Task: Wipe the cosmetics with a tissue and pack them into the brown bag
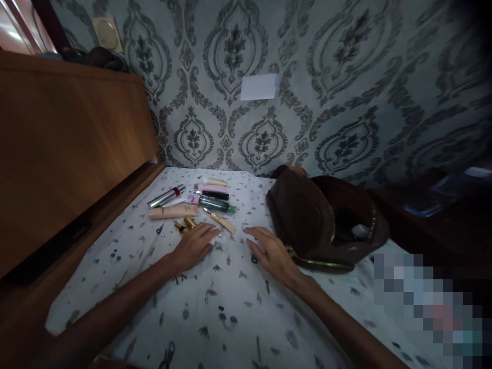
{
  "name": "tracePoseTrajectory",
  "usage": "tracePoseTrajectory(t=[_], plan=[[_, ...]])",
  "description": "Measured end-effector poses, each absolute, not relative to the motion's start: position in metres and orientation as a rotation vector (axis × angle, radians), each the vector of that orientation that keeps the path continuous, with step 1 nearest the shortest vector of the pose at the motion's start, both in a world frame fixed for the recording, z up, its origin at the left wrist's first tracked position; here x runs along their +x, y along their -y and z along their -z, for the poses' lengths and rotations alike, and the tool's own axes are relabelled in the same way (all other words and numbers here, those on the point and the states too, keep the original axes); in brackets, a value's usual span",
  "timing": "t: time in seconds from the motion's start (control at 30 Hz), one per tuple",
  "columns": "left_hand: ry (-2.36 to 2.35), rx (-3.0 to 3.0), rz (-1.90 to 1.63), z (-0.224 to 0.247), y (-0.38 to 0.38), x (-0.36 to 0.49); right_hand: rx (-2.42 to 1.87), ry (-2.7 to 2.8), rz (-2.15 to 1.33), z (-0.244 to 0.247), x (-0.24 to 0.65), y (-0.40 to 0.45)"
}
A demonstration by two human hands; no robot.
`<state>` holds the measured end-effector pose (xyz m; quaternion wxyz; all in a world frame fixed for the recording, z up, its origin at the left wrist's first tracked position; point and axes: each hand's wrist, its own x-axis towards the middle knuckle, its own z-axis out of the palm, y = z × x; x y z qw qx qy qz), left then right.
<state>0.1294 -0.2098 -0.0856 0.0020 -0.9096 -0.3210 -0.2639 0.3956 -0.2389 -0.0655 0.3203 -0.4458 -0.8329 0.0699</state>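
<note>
My left hand (195, 246) lies on the patterned white cloth, fingers stretched out, its fingertips at a small whitish patch too unclear to name. Beside its knuckles are small gold-coloured items (189, 222). My right hand (272, 254) rests open, thumb apart from the fingers, just left of a brown bag (298, 215) with its zip open. Beyond my left hand lie a beige tube (172, 211), a silver and red tube (167, 196), a dark green bottle (214, 204), a black item (215, 195) and a slim gold and cream item (221, 220).
A wooden cabinet (77, 123) borders the cloth (230, 292) on the left. Behind is a patterned wall (226, 118) with a white card (259, 87) on it. Dark furniture and a blurred, pixelated patch (430, 302) are at the right.
</note>
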Motion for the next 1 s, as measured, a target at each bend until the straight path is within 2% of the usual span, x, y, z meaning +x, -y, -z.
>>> tracePoseTrajectory(t=[0.17,0.37,0.6,1.0], plan=[[1.077,-2.816,0.806,0.094,0.211,0.124,-1.285,2.037,-0.184,0.102,0.366,0.175],[1.106,-2.842,0.694,0.095,0.213,0.130,-1.352,1.903,-0.238,0.120,0.341,0.127],[1.129,-2.867,0.683,0.094,0.213,0.128,-1.329,1.866,-0.268,0.126,0.348,0.129],[1.067,-2.880,0.782,0.096,0.212,0.126,-1.361,1.623,-0.554,0.104,0.343,0.143]])
